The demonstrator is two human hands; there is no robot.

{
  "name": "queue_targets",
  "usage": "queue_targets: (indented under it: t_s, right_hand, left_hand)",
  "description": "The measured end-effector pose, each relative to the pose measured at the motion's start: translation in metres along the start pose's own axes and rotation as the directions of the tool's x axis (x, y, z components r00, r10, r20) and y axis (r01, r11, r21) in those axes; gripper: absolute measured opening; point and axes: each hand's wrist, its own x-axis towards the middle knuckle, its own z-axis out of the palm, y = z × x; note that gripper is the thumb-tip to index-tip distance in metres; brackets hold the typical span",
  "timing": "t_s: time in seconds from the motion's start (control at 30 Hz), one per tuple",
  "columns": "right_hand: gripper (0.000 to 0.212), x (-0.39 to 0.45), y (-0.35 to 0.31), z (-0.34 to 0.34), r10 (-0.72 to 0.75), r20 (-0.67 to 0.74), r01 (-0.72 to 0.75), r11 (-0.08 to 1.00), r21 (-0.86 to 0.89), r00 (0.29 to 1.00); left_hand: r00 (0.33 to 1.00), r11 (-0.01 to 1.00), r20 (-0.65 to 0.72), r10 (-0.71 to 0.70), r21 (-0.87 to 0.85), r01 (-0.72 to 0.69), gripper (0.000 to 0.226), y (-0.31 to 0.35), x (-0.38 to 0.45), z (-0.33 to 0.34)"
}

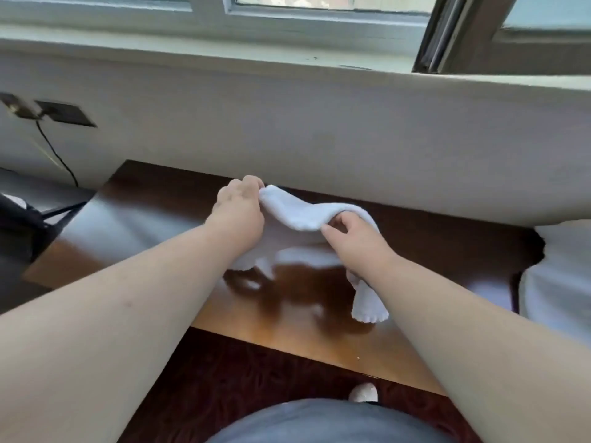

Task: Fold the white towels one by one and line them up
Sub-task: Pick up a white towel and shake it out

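A small white towel (303,214) hangs in the air above the glossy wooden table (287,334), stretched between both hands. My left hand (238,212) pinches its far left corner near the wall. My right hand (355,241) grips the towel's right part, and a loose end (369,303) droops below my right wrist down to the tabletop. The towel's lower left part is hidden behind my left forearm.
White fabric (556,282) lies at the table's right end. A white wall (319,139) under a window sill runs right behind the table. A wall socket with a black cable (54,148) sits at the left, above dark furniture (22,225). Dark red carpet (224,388) lies below.
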Motion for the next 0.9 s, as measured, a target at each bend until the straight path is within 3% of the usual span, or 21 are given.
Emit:
queue_targets:
  t_s: [0.1,0.17,0.23,0.33,0.4,0.47,0.53,0.6,0.67,0.73,0.8,0.87,0.9]
  right_hand:
    - [0.031,0.020,0.014,0.034,0.118,0.278,-0.085,0.988,-0.129,0.953]
    - [0.025,0.028,0.031,0.048,0.165,0.352,-0.077,0.965,-0.250,0.921]
    - [0.013,0.037,0.048,0.050,0.162,0.296,-0.068,0.950,-0.305,0.941]
    - [0.025,0.055,0.066,0.043,0.139,0.178,-0.073,0.938,-0.338,0.974]
    - [0.035,0.071,0.074,0.038,0.162,0.150,-0.091,0.914,-0.395,0.975]
    - [0.045,0.082,0.083,0.040,0.273,0.115,-0.199,0.878,-0.436,0.955]
    - [0.052,0.088,0.097,0.047,0.449,0.097,-0.376,0.832,-0.407,0.888]
    - [0.052,0.090,0.108,0.053,0.591,0.048,-0.513,0.736,-0.442,0.805]
    - [0.048,0.091,0.112,0.050,0.691,-0.069,-0.667,0.659,-0.348,0.719]
    - [0.051,0.081,0.112,0.047,0.738,-0.098,-0.727,0.617,-0.303,0.668]
    - [0.062,0.065,0.108,0.051,0.832,-0.093,-0.828,0.521,-0.205,0.547]
    - [0.076,0.048,0.105,0.062,0.937,-0.047,-0.929,0.350,0.121,0.347]
    - [0.072,0.042,0.102,0.067,0.953,0.016,-0.927,0.289,0.239,0.302]
  left_hand:
    - [0.981,0.973,0.173,-0.089,0.224,0.049,0.052,-0.042,0.015,0.025]
    - [0.937,0.951,0.330,-0.119,0.309,0.012,0.056,-0.064,0.016,0.045]
    - [0.872,0.936,0.468,-0.143,0.351,-0.035,0.057,-0.076,0.017,0.060]
    - [0.795,0.913,0.589,-0.148,0.390,-0.119,0.063,-0.074,0.019,0.077]
    - [0.788,0.888,0.608,-0.096,0.410,-0.208,0.062,-0.070,0.028,0.086]
    - [0.819,0.839,0.573,0.017,0.438,-0.324,0.062,-0.068,0.036,0.094]
    - [0.823,0.804,0.521,0.227,0.376,-0.460,0.052,-0.066,0.042,0.102]
    - [0.729,0.705,0.524,0.441,0.301,-0.643,0.042,-0.063,0.047,0.111]
    - [0.644,0.656,0.517,0.563,0.194,-0.729,0.041,-0.054,0.054,0.119]
    - [0.590,0.642,0.483,0.647,0.071,-0.763,0.048,-0.038,0.068,0.124]
    - [0.555,0.637,0.492,0.670,0.003,-0.771,0.057,-0.020,0.079,0.130]
    - [0.509,0.639,0.593,0.623,-0.011,-0.769,0.068,-0.004,0.085,0.134]
    - [0.479,0.619,0.644,0.597,0.010,-0.785,0.074,0.003,0.086,0.136]
